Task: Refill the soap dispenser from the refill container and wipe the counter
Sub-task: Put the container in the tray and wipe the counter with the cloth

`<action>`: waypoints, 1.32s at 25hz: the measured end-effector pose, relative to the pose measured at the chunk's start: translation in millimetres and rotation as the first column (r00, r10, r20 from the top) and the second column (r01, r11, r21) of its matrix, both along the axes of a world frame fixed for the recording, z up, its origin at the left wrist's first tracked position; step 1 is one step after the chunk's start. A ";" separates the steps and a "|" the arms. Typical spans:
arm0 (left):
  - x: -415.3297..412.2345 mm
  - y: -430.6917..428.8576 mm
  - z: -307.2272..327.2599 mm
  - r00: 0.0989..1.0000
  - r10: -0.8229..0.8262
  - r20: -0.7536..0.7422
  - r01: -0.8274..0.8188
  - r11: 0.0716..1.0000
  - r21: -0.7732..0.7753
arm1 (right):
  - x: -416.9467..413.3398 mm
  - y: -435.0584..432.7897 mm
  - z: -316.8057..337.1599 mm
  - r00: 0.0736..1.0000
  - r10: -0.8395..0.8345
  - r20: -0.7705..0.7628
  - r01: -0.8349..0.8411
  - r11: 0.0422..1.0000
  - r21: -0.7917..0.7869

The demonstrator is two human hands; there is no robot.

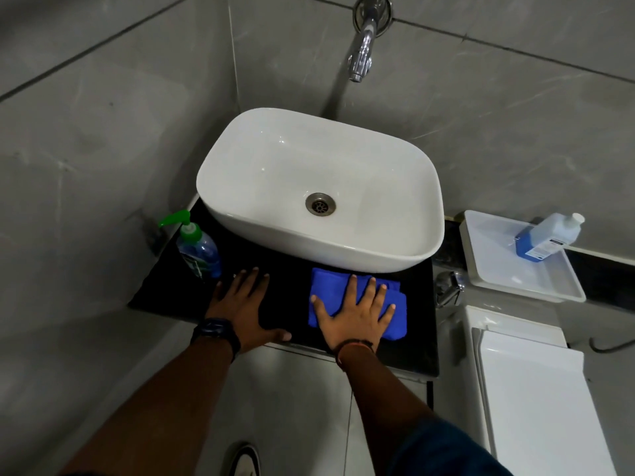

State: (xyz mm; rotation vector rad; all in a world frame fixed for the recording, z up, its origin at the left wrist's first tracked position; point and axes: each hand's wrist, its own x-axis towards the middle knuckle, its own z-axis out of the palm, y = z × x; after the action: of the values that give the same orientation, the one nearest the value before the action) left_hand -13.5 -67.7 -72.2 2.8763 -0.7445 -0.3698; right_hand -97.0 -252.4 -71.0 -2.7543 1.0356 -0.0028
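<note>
Your right hand [354,312] presses flat, fingers spread, on the blue cloth [395,324] on the black counter [295,297]; left hand [245,305] splayed beside the soap dispenser [197,247]. Refill bottle [546,240] lies in the far-right tray [515,280].

Dim, even light over grey walls; soft glare on the white basin [319,197] and the chrome tap [364,39]; the black table [288,304] swallows detail; wide-angle bending curves the tile lines at the edges; the near forearms slightly soft, the far tap casting a faint shadow.
</note>
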 end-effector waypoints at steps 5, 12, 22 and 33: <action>0.1 0.2 -0.6 0.999 0.032 -0.032 -0.033 0.999 -0.036 | 30.8 42.9 0.5 0.977 0.212 -0.019 -0.210 0.974 0.086; -0.5 0.4 0.9 0.999 0.024 -0.048 -0.024 1.000 -0.008 | -3.8 -6.7 -4.8 0.995 0.095 0.006 -0.095 0.995 0.011; -0.6 -0.3 0.0 0.997 0.028 -0.079 -0.027 1.000 0.003 | 16.1 21.9 -5.1 0.995 -0.100 -0.029 0.101 0.994 0.029; -0.7 -3.5 2.2 0.995 0.024 -0.100 -0.019 0.999 0.049 | -8.1 -25.5 -6.6 0.994 0.108 -0.021 -0.109 0.991 -0.082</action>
State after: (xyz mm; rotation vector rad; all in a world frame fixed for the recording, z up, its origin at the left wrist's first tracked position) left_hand -14.1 -71.2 -70.0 2.8819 -0.6967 -0.5329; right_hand -105.1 -277.9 -77.6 -2.8869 0.9079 -0.0069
